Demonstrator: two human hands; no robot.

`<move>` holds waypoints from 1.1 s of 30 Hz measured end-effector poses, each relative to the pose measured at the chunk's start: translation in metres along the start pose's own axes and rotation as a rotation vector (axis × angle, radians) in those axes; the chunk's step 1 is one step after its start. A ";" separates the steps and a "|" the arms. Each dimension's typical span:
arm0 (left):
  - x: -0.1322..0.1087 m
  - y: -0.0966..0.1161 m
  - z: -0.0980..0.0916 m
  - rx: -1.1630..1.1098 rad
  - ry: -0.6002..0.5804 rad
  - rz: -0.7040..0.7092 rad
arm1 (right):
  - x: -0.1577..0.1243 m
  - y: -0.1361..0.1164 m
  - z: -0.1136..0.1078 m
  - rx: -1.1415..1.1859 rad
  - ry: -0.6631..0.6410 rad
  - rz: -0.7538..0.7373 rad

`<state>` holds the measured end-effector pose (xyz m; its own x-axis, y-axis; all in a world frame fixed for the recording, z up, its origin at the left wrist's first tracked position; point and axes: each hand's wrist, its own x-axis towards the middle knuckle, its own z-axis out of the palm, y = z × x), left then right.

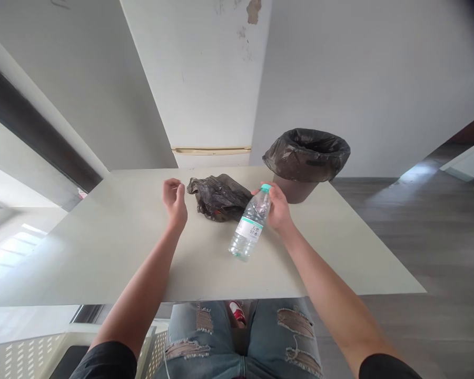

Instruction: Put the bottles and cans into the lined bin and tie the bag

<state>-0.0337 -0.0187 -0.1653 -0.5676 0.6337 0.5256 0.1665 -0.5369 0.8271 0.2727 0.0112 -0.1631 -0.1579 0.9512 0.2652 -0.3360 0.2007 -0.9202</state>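
Observation:
My right hand [278, 209] grips a clear plastic water bottle [250, 225] near its teal cap, holding it tilted above the white table [114, 237] with its base toward me. My left hand [175, 199] hovers over the table with fingers loosely curled, holding nothing, just left of a crumpled black plastic bag [220, 197] that lies on the table between my hands.
A brown bin lined with a black bag [306, 160] stands at the table's far right, just beyond my right hand. A white wall and pillar rise behind. A white perforated crate [19, 355] sits on the floor at lower left. My knees are under the near edge.

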 end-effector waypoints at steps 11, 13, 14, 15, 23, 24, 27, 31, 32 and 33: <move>-0.013 0.058 0.017 -0.177 -1.353 -0.425 | -0.009 0.005 0.012 -0.042 -0.114 -0.027; -0.015 0.058 0.019 -0.152 -1.406 -0.413 | -0.011 0.005 0.015 -0.040 -0.081 -0.066; -0.015 0.058 0.019 -0.147 -1.455 -0.415 | -0.012 0.005 0.016 -0.046 -0.069 -0.088; -0.015 0.056 0.018 -0.143 -1.504 -0.422 | -0.013 0.004 0.017 -0.056 -0.065 -0.108; 0.010 0.024 -0.025 -0.425 -0.775 -0.396 | -0.017 0.004 0.013 -0.457 -0.276 -0.376; 0.016 0.019 -0.027 -0.432 -0.567 -0.324 | -0.017 0.006 0.013 -0.553 -0.355 -0.423; 0.031 0.003 -0.030 -0.330 -0.095 -0.127 | -0.015 0.012 0.014 -0.730 -0.480 -0.517; 0.041 -0.022 -0.046 0.040 0.288 -0.071 | -0.011 0.018 0.013 -0.878 -0.377 -0.541; 0.042 -0.028 -0.054 0.114 0.311 -0.089 | -0.009 0.019 0.011 -0.913 -0.354 -0.528; 0.043 -0.034 -0.061 0.160 0.280 -0.120 | -0.007 0.020 0.009 -0.946 -0.331 -0.510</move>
<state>-0.1128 -0.0078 -0.1830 -0.7864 0.4975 0.3661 0.1973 -0.3593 0.9121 0.2589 0.0067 -0.1810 -0.4892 0.6261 0.6072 0.3859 0.7797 -0.4931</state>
